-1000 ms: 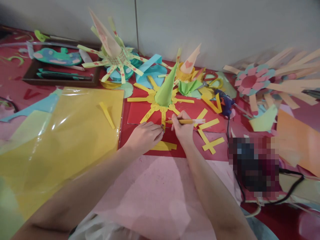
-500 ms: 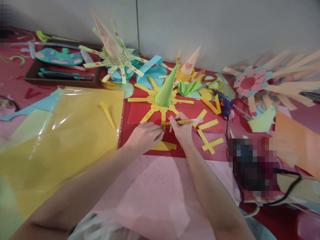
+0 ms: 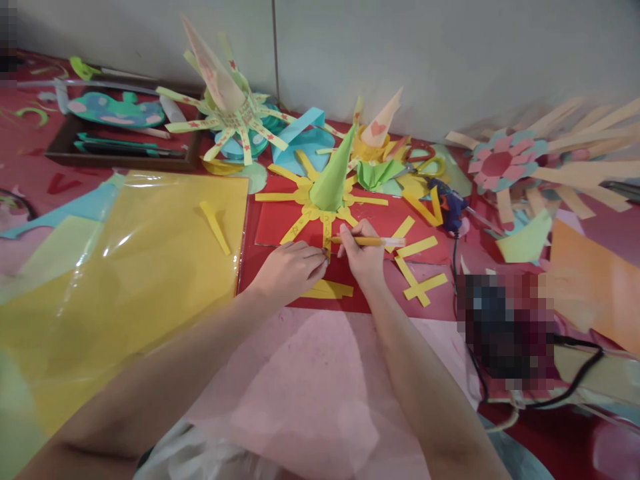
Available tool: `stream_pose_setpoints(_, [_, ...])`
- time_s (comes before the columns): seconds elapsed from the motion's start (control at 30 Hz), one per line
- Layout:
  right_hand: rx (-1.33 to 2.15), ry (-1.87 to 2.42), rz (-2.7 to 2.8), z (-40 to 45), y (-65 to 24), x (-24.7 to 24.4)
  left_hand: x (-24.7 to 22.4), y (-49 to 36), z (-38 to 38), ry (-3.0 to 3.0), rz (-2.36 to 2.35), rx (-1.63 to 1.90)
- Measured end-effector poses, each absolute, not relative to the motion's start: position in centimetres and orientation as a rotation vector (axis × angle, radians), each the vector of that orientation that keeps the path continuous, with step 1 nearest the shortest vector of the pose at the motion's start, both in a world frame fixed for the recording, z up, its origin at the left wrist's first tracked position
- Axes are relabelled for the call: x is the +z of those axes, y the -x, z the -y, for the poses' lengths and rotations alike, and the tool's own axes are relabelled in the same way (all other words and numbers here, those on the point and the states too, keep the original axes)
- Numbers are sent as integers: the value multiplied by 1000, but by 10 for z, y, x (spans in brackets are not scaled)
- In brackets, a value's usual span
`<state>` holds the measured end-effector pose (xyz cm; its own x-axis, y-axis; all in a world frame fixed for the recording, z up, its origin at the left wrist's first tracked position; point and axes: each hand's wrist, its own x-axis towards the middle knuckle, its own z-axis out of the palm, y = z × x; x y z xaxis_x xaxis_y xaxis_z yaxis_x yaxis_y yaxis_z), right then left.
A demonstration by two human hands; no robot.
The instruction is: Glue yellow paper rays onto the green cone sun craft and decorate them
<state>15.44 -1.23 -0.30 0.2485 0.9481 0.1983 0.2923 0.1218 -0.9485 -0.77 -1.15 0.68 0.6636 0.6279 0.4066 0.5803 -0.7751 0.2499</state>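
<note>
Centre frame, the right hand (image 3: 369,261) grips one yellow pen (image 3: 369,241) at a strip (image 3: 327,228) of the yellow paper flower (image 3: 303,194); left hand (image 3: 293,270) touching it, pinch unclear! Two strips carry handwriting (image 3: 295,229), too small to read.

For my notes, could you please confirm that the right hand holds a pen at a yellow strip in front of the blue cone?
Not quite: the cone is green, not blue, as the head view shows. The right hand does hold a pen at a yellow strip in front of it.
</note>
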Motion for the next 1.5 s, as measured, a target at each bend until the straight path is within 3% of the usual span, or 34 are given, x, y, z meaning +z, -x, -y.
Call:
stream_pose_setpoints(0.53, [775,1391,1289,14,-153,-2,7,8,11,-2741,-1012,729])
stream_pose_setpoints(0.87, [232,1595,1317,11,-177,-9,4,10,7,-2696,-1020,861])
stream_pose_setpoints(1.13, [172,1722,1556,14,-180,-12,-3,12,3,-2624,-1216,732])
stream_pose_setpoints(1.5, [138,1528,1427,13,-173,-4,-2,11,4,-2591,-1274,666])
